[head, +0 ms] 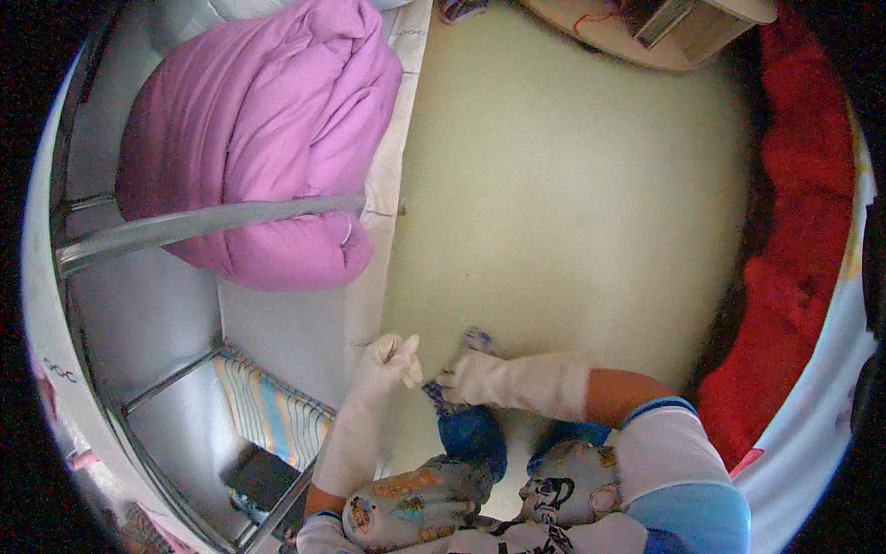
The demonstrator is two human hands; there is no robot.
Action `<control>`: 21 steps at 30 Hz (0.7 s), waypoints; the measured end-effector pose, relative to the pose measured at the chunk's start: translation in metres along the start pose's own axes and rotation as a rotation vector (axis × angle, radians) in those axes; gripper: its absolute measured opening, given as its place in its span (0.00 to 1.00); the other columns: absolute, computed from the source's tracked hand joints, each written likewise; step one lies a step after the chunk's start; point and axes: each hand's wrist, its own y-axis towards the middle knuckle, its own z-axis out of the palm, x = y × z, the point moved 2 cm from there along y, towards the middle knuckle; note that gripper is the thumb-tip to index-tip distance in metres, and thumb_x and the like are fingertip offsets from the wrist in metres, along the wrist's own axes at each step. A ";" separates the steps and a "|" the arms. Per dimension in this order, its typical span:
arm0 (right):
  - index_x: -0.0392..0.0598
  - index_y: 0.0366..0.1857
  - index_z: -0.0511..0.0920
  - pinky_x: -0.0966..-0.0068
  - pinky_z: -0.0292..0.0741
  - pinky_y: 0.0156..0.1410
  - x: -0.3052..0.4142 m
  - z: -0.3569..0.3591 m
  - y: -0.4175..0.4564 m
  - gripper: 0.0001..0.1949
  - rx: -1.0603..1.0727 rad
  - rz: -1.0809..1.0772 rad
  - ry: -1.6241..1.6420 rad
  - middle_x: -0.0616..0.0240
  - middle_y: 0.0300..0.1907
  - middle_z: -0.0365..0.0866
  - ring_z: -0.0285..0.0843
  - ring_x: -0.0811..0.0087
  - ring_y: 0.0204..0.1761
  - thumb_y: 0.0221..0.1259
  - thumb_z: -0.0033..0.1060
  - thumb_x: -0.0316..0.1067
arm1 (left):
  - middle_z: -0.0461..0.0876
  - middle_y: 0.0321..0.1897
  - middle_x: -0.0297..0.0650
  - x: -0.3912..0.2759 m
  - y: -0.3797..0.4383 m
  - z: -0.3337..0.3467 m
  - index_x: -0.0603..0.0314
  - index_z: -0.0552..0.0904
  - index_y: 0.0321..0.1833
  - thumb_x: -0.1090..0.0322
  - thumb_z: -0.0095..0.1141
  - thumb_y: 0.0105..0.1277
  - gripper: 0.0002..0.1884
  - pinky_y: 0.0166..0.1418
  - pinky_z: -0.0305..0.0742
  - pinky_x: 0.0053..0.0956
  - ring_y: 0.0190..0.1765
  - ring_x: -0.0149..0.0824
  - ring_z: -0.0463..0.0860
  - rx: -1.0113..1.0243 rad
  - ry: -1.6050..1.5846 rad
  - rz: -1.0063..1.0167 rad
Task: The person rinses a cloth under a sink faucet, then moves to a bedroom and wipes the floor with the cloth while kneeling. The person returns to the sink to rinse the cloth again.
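My left hand (394, 360), in a long cream rubber glove, hovers beside the bed's edge with its fingers curled together; nothing shows between them. My right hand (477, 379), in a matching glove, is low over the pale floor (554, 208). It is closed around a blue-grey patterned cloth (479, 339), which sticks out on both sides of the fist. The lower part is partly hidden by the hand and blends with what lies near my foot. Below my hands are my bent knees in printed grey trousers (415, 498) with blue lower legs (474, 436).
At left, a metal-framed bunk (208, 221) holds a bundled pink quilt (277, 138). Below are a striped cloth (277, 408) and a dark box (266, 478). Red fabric (803, 173) hangs along the right. A round-edged wooden table (623, 41) and a shoe (460, 8) are at the top.
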 end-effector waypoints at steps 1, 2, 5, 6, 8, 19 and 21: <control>0.60 0.66 0.83 0.51 0.74 0.76 -0.009 -0.037 -0.037 0.28 0.275 -0.267 -0.011 0.57 0.72 0.79 0.76 0.54 0.74 0.58 0.70 0.28 | 0.84 0.23 0.37 0.003 0.004 0.004 0.57 0.76 0.31 0.54 0.60 0.80 0.19 0.32 0.77 0.26 0.26 0.28 0.82 0.020 0.005 0.012; 0.57 0.62 0.84 0.55 0.77 0.71 -0.035 -0.027 -0.063 0.22 0.086 -0.247 0.189 0.58 0.65 0.84 0.80 0.52 0.69 0.61 0.69 0.29 | 0.84 0.23 0.37 -0.002 0.012 0.015 0.57 0.76 0.31 0.54 0.60 0.80 0.19 0.33 0.77 0.26 0.26 0.27 0.82 0.057 0.016 0.035; 0.53 0.60 0.85 0.58 0.78 0.72 -0.096 -0.091 -0.140 0.20 -0.497 -0.155 0.619 0.56 0.60 0.87 0.82 0.53 0.68 0.64 0.68 0.25 | 0.85 0.25 0.38 -0.007 0.036 0.029 0.57 0.77 0.32 0.54 0.61 0.80 0.19 0.34 0.78 0.27 0.26 0.28 0.82 0.142 0.096 0.049; 0.55 0.65 0.83 0.61 0.78 0.74 -0.138 -0.097 -0.156 0.23 -0.501 0.034 0.799 0.58 0.63 0.87 0.82 0.60 0.68 0.67 0.67 0.24 | 0.85 0.25 0.38 -0.010 0.046 0.034 0.57 0.77 0.33 0.55 0.61 0.80 0.18 0.35 0.78 0.27 0.26 0.28 0.82 0.186 0.140 0.055; 0.56 0.69 0.79 0.68 0.78 0.73 -0.212 -0.138 -0.197 0.27 -0.796 0.301 1.201 0.66 0.63 0.87 0.83 0.70 0.64 0.69 0.60 0.17 | 0.87 0.27 0.39 -0.010 0.069 0.034 0.57 0.78 0.34 0.58 0.59 0.81 0.15 0.34 0.78 0.26 0.27 0.28 0.83 0.141 0.260 0.117; 0.57 0.59 0.85 0.49 0.77 0.70 -0.062 0.045 -0.118 0.16 -0.357 0.051 0.066 0.56 0.65 0.85 0.82 0.55 0.68 0.73 0.54 0.37 | 0.88 0.32 0.40 -0.063 0.105 0.047 0.63 0.80 0.42 0.58 0.63 0.78 0.14 0.41 0.84 0.31 0.35 0.31 0.88 0.151 0.314 0.211; 0.58 0.62 0.84 0.50 0.74 0.75 -0.066 0.047 -0.156 0.19 -0.535 -0.022 0.272 0.55 0.68 0.82 0.79 0.54 0.72 0.68 0.57 0.33 | 0.88 0.33 0.42 -0.075 0.113 0.064 0.59 0.78 0.40 0.57 0.65 0.77 0.14 0.43 0.85 0.36 0.36 0.36 0.88 0.209 0.556 0.188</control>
